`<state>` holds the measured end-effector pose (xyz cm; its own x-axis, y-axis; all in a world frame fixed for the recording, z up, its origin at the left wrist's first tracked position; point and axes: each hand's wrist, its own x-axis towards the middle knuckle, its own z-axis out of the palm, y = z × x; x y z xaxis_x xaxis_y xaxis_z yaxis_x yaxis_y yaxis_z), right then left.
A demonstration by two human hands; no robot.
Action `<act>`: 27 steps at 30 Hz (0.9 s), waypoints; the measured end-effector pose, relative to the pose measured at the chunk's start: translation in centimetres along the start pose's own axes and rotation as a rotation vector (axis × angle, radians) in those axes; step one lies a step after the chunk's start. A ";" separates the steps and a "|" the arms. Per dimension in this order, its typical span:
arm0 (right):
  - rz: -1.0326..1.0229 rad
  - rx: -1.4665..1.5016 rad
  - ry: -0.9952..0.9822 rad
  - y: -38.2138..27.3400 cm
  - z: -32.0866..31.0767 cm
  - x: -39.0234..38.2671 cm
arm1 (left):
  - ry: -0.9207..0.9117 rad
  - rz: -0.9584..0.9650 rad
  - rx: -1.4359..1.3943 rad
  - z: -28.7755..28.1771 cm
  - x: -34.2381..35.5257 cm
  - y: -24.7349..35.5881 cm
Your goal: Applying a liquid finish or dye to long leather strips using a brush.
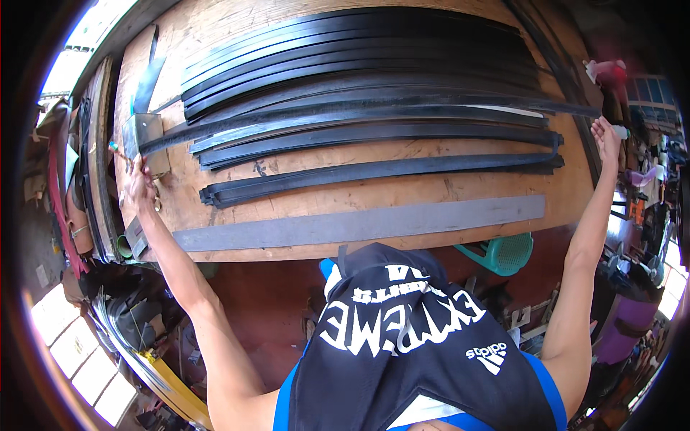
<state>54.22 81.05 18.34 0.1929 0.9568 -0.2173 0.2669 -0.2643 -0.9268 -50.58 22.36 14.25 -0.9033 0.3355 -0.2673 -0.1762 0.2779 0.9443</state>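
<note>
A long black strip (359,108) stretches across the wooden table above the other strips, spanning both my arms. At its left end my left hand (140,185) is closed, and a thin stick-like tool with a blue-green tip (115,147) pokes out from the fingers. The far right end meets the fingers of my right hand (606,140), which look pinched on it. Behind the strip lies a broad stack of black strips (345,54). In front of it rest more bundled black strips (381,169). A boxy metal container (146,129) stands beside my left hand.
A long flat grey strip (366,224) lies along the near edge of the wooden table (287,248). Under that edge stands a green plastic stool (507,253). Hanging scraps (61,187) crowd the left side, and cluttered shelves (647,187) the right.
</note>
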 end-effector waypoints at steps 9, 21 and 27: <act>0.016 -0.014 0.039 -0.4 3.2 8.8 | 0.053 0.081 0.026 6.6 4.3 -0.8; 0.106 -0.094 0.032 4.3 3.8 11.3 | 0.119 -0.047 0.126 10.1 6.5 -5.4; 0.167 -0.108 -0.033 6.2 3.2 11.3 | 0.168 -0.013 0.088 11.8 6.5 -7.1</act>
<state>55.05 90.59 9.16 0.2125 0.9014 -0.3772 0.3338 -0.4297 -0.8390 -50.58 33.15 3.50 -0.9550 0.1789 -0.2366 -0.1600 0.3611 0.9187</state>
